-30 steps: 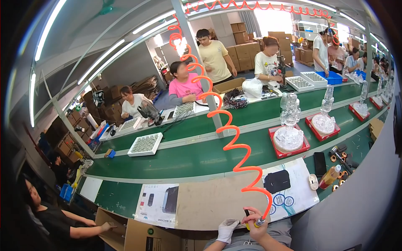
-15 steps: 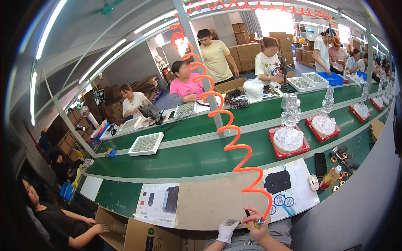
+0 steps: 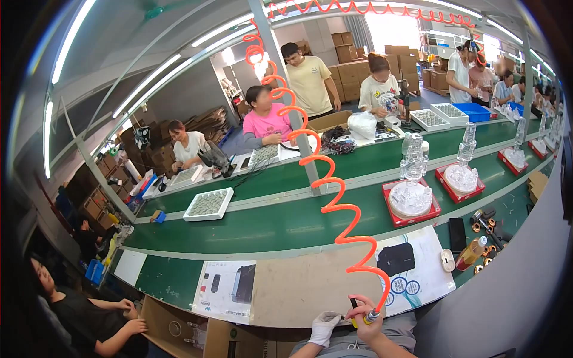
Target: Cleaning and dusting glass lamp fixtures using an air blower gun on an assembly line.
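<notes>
My right hand (image 3: 371,331) is closed round an air gun (image 3: 355,323) with yellow and black parts. A metal coupling joins it to an orange coiled hose (image 3: 341,206) that hangs from above. My left hand (image 3: 324,330), in a white glove, is beside the air gun, its fingers drawn together. Whatever lies in its fingertips is too small to make out. Both hands are over my lap, at the near edge of a brown cardboard sheet (image 3: 310,286) on the bench.
At lower left, a co-worker's hands (image 3: 136,325) touch an open carton (image 3: 156,327) with clear parts inside. Red trays (image 3: 439,210) bearing clear plastic assemblies stand on the green belt (image 3: 280,224). A phone (image 3: 457,234), a bottle (image 3: 471,253) and copper-coloured rings lie at right. A white parts tray (image 3: 208,204) sits farther back.
The carton at lower left has shifted and turned, and clear parts show inside it. The co-worker's hands there have moved. My own hands have barely moved; the hose sways slightly.
</notes>
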### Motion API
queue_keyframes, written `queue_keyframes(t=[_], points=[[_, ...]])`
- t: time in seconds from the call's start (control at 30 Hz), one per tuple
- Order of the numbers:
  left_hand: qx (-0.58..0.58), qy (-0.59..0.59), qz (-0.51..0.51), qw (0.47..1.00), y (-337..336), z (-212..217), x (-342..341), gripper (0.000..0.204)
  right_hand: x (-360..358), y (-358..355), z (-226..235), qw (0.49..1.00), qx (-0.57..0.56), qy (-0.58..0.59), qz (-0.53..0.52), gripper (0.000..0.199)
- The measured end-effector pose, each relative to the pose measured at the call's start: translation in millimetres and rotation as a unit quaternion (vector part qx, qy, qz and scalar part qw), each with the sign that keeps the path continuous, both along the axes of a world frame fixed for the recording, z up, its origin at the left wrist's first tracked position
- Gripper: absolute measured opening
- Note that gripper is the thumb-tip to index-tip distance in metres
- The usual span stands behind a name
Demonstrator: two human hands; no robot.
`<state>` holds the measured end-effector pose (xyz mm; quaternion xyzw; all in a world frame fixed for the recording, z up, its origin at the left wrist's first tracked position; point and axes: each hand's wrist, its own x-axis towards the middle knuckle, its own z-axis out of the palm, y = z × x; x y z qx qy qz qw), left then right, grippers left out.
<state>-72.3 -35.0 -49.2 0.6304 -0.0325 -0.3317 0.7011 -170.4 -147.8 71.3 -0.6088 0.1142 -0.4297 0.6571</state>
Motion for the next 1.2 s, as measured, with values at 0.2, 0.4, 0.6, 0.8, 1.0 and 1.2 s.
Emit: queue_keyframes(t=[0.2,0.4,0.6,0.8,1.0,1.2], points=[[-0.005,0.004,-0.003,1.000,1.7,-0.8,1.7,0.019,0.8,-0.1,1.9,1.000,-0.018,0.001,-0.004,0.019],[-0.055,0.072,0.021,0.996,2.1,5.3,0.3,0.019,0.2,0.7,7.3,1.000,-0.009,-0.008,0.005,0.019],[-0.078,0.108,0.033,0.991,2.9,3.4,-0.5,0.021,1.8,3.2,8.3,1.000,-0.012,-0.018,0.002,0.017],[-0.027,0.013,0.002,1.000,1.6,-12.0,6.2,0.026,7.2,-1.8,5.7,1.000,-0.022,-0.021,-0.004,0.017],[-0.032,0.042,0.005,0.999,-0.6,-12.1,11.1,0.026,9.8,-2.1,6.2,1.000,-0.007,-0.023,-0.001,0.018],[-0.010,0.001,0.002,1.000,7.1,-3.4,-0.2,0.024,4.2,6.2,9.0,1.000,-0.009,-0.017,0.005,0.017]])
